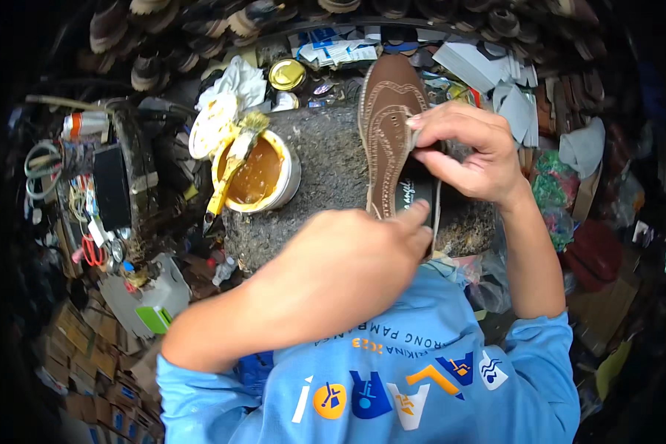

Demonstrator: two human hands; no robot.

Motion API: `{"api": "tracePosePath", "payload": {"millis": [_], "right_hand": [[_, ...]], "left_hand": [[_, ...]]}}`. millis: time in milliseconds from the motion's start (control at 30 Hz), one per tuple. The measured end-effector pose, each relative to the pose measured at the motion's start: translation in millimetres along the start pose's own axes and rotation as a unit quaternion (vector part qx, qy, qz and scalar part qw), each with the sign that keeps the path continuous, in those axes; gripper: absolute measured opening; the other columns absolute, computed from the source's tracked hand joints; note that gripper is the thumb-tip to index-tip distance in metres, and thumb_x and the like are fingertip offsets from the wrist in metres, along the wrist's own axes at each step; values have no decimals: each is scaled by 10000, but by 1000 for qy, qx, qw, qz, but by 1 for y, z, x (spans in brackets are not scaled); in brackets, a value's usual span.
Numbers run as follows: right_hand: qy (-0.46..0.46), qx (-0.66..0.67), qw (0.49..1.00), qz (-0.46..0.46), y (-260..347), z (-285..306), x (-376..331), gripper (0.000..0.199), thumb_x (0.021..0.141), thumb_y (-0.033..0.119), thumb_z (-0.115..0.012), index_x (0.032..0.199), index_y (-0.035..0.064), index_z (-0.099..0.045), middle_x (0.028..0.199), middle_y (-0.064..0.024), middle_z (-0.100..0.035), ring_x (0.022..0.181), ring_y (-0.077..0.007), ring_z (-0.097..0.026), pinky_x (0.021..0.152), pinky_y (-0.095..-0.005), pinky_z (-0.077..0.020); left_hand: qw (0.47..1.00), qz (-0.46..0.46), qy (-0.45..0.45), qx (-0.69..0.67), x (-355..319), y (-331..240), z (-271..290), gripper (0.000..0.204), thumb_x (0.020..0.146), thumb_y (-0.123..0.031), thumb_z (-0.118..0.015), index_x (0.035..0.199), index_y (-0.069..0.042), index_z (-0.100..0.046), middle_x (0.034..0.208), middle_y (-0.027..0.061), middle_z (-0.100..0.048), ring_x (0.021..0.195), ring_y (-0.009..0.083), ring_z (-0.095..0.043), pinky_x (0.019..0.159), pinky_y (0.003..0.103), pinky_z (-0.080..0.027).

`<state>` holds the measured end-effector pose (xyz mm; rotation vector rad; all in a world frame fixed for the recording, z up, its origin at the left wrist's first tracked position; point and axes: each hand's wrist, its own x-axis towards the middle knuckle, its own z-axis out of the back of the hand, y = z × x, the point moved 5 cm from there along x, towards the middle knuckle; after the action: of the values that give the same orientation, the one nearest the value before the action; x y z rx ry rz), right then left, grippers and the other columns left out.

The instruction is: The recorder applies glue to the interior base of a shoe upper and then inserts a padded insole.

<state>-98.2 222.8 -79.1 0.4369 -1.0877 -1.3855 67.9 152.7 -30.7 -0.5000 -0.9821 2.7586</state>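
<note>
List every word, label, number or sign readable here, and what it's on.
Wording isn't copied out here; where it stands:
Blue shirt: large letters, icons, smaller dark lettering, orange number.
Brown shoe, dark insole: pale lettering near left hand.
White-and-blue papers: print too small to read.

Block (322,159): front and centre
Shoe (392,81): on the block's right half, toe pointing to the far side
Right hand (477,152): at the shoe's right edge, near its opening
Left hand (374,251): at the heel end, fingers over the insole
Tub (291,185): left of the shoe
Brush (228,177): across the tub's left rim
Tin (287,74): beyond the tub
Scissors (92,251): far left
Other shoes (146,72): farthest back, in rows
</note>
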Motion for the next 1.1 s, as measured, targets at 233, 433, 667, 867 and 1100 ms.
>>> {"api": "tracePosePath", "payload": {"millis": [233, 433, 667, 867, 1100], "right_hand": [[-10, 4, 1000, -5, 0, 12, -6, 232, 745, -31, -648, 948, 28, -742, 906, -93, -747, 833, -248, -715, 738, -331, -564], [-10, 29, 1000, -1, -5, 16, -12, 254, 744, -55, -639, 965, 15, -741, 936, -97, -752, 850, -212, -715, 759, -311, -552], [-21, 31, 999, -36, -11, 18, -22, 263, 741, -47, -642, 983, -12, -740, 963, -86, -743, 895, -180, -695, 827, -292, -537], [-51, 61, 995, -62, -22, 21, -32, 291, 739, -74, -627, 999, -13, -742, 989, -83, -734, 939, -172, -678, 871, -289, -520], [-39, 47, 996, -71, -13, 17, -26, 294, 743, -73, -622, 1005, -9, -738, 987, -75, -731, 951, -167, -679, 874, -287, -521]], "left_hand": [[846, 355, -361, 167, -137, 77, 14, 517, 848, -34, -793, 1341, -30, -638, 1221, 143, -616, 968, 216, -655, 812, 322, -545], [832, 446, -331, -18, -152, 92, -11, 683, 781, -22, -836, 1423, -92, -614, 1067, 79, -615, 858, 173, -605, 800, 300, -521], [819, 219, -530, -16, -136, 64, 19, 223, 848, -34, -806, 1056, 29, -756, 885, 87, -730, 769, 135, -668, 737, 268, -524], [694, 105, -695, -160, -164, 46, 51, 108, 984, -87, -702, 1032, 0, -660, 791, 60, -675, 602, 91, -611, 536, 210, -463], [748, 148, -639, -104, -159, 65, 34, 119, 952, -48, -729, 1030, 19, -669, 900, 74, -705, 796, 138, -700, 725, 247, -550]]}}
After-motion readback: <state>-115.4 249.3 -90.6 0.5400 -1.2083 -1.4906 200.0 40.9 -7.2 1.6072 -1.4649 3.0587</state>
